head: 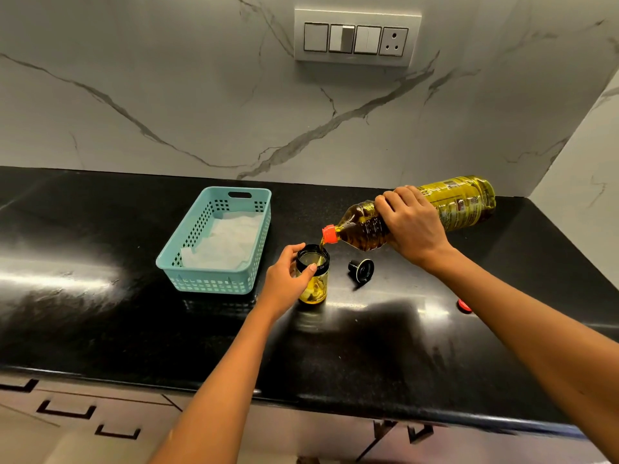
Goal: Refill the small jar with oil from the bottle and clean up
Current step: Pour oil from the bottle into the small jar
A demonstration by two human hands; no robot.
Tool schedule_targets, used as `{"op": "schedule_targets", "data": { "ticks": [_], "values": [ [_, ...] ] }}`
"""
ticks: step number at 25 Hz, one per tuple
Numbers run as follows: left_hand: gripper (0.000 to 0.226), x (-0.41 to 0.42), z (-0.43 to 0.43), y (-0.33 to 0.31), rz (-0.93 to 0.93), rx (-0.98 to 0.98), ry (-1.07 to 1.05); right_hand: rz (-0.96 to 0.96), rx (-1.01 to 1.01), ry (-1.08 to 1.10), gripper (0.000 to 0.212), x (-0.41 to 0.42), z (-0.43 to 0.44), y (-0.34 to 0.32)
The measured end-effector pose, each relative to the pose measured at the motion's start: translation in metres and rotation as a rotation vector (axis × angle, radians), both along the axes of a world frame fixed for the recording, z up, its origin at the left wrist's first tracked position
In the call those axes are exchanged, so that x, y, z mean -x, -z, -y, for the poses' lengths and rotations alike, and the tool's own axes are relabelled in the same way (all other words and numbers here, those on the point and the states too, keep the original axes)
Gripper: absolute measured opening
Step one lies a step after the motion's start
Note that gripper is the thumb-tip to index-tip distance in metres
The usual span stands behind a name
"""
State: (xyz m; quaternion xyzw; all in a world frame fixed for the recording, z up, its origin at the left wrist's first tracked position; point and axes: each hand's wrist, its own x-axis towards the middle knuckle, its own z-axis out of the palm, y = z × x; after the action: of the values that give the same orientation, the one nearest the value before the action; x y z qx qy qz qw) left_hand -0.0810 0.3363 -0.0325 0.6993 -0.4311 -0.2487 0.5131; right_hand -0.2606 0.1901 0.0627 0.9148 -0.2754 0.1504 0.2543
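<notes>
The right hand (411, 226) is wrapped firmly around the middle of the oil bottle (418, 212), fingers curled over its top, holding it tipped nearly level with its orange neck (329, 234) pointing down and left. A thin stream of oil runs from that neck into the open mouth of the small jar (313, 274), which stands upright on the table (100, 296) and is partly filled with yellow oil. The left hand (288, 279) is closed loosely around the jar's black collar, thumb at the near side and fingers at the far side, steadying it.

Just right of the jar lies its black lid (361, 270), tipped on its side. Farther right, near the right forearm, sits a small red cap (465, 305) (only partly visible). Left of the jar stands a teal slotted basket (214, 242) holding white paper towels (227, 241).

The table is glossy black stone. Behind it rises a white marble-veined wall with a switch panel (356, 38).
</notes>
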Motion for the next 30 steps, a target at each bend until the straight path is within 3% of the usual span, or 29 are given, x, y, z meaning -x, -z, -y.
{"op": "schedule_targets", "data": {
  "ticks": [30],
  "values": [
    [0.041,0.004,0.0,-0.003,-0.027,-0.033,0.006,0.025,0.095,-0.04,0.049,-0.003,0.0,0.009]
  ]
}}
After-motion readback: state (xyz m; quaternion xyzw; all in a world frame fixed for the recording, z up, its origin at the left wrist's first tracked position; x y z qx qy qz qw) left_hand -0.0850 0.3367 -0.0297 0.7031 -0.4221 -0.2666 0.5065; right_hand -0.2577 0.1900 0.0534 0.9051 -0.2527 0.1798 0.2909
